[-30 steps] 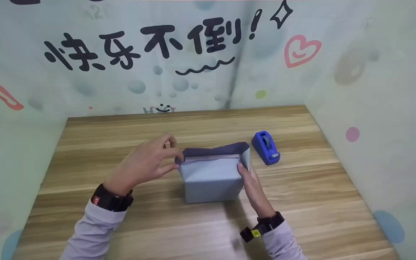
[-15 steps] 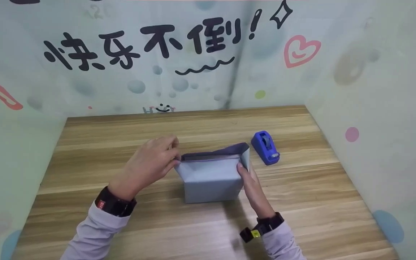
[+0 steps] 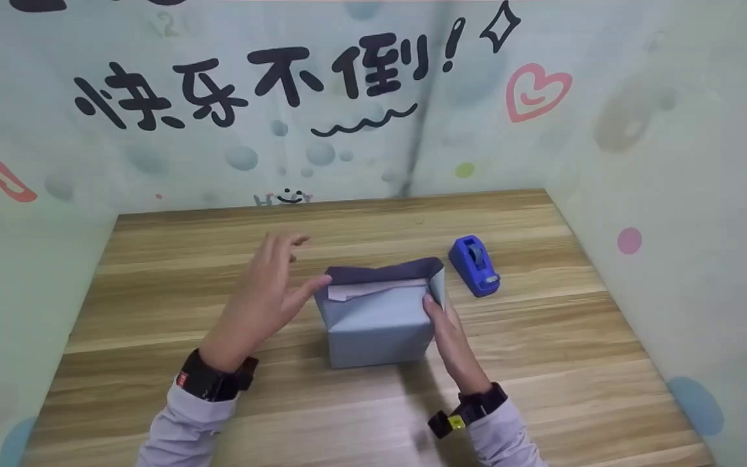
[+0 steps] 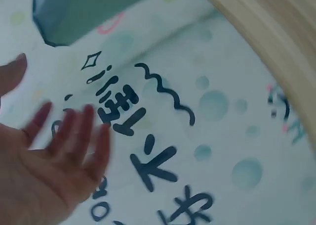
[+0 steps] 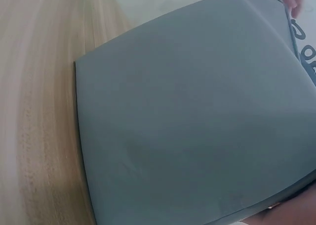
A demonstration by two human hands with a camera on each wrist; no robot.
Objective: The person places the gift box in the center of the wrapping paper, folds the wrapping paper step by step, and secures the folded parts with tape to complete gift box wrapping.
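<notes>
head view: a pale blue, box-shaped paper package with a dark violet inside stands on the wood-grained table between the two hands, its mouth gaping at the top. the right hand grips its right edge, thumb on the near side, the other fingers mostly hidden behind. the left hand is spread wide and holds nothing; its thumb tip looks almost at the left corner of the mouth. a white, paper-like strip shows in the mouth, between the hands, and a bright blue plastic tape dispenser sits just beyond the right hand. i'd judge the package light, its walls thin and easily creased; the loose rim looks floppiest, so the squared lower part seems the safer hold, with gentle pressure from both sides.

left wrist view: the left hand is blurred, palm showing, and here a gap appears between its thumb and the package's corner, which the head view leaves in doubt.

right wrist view: the package's near side fills most of it, showing slight buckles and a lower edge on the table more closely than the head view does. the paper looks matte, so probably not very slippery. only a little of the right hand shows below.
</notes>
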